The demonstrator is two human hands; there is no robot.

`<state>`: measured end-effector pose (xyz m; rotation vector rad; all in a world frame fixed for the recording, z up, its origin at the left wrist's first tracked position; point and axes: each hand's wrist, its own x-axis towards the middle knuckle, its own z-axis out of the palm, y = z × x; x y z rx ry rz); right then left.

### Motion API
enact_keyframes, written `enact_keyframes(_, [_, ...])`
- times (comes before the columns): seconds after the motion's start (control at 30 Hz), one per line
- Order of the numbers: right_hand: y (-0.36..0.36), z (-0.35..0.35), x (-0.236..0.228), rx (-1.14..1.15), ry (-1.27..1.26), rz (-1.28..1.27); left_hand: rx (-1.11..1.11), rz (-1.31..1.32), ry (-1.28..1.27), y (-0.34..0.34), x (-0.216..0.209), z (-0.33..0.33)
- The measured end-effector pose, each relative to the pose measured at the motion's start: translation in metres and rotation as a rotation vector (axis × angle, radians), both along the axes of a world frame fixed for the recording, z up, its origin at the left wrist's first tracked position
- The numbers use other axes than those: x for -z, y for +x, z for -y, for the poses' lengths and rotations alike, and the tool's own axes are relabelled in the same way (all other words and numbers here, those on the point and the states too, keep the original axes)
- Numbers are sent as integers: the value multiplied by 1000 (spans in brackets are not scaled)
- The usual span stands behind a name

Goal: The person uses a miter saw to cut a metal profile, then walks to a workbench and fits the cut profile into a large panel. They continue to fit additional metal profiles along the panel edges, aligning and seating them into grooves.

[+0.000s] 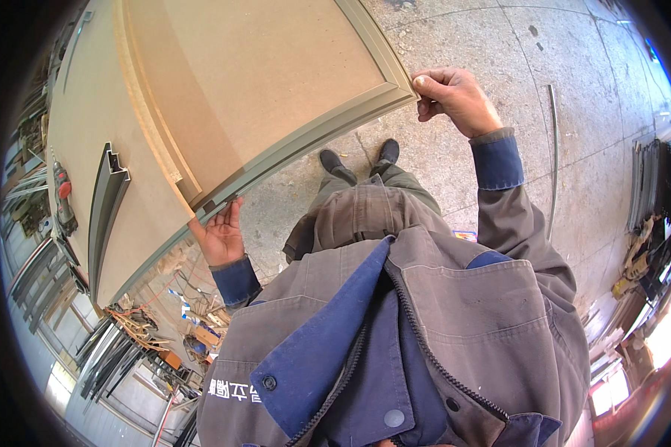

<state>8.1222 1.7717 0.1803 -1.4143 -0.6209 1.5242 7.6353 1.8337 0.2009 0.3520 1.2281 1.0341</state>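
A tan flat panel [276,74] with a grey-green metal frame [328,123] along its edges lies on a larger board [82,112]. At the frame's near right corner, my right hand [455,97] is closed in a pinch on the metal edge. My left hand [222,232], palm up, grips the near edge by the frame's left end; some of its fingertips are hidden there. A pale wooden strip [149,104] runs along the panel's left side and ends close to my left hand.
On the board at left rest a dark metal profile [108,208] and a power drill [63,197]. A thin metal strip [553,156] lies on the concrete floor [574,97]. Stacked profiles [652,186] stand far right. Wires and scraps [138,328] are at lower left.
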Motion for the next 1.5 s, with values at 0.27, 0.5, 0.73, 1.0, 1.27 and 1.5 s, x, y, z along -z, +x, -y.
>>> enact_keyframes(0.27, [-1, -1, -1, -11, 16, 41, -20, -34, -10, -1, 1, 0])
enact_keyframes(0.5, [-3, -2, -8, -1, 17, 88, -54, -26, 27, 7, 1, 1])
enact_keyframes(0.73, [-5, -4, -10, -25, 14, 164, -71, -8, 12, -3, 7, 0])
enact_keyframes(1.0, [-3, -5, -11, -64, 11, 193, 7, 29, 9, -13, 9, -1])
enact_keyframes(1.27, [0, -8, -13, -106, -7, 249, 21, 50, -2, -7, 4, -3])
enact_keyframes(1.5, [-2, -7, -15, -86, -43, 225, 40, 38, 1, -5, 4, -1])
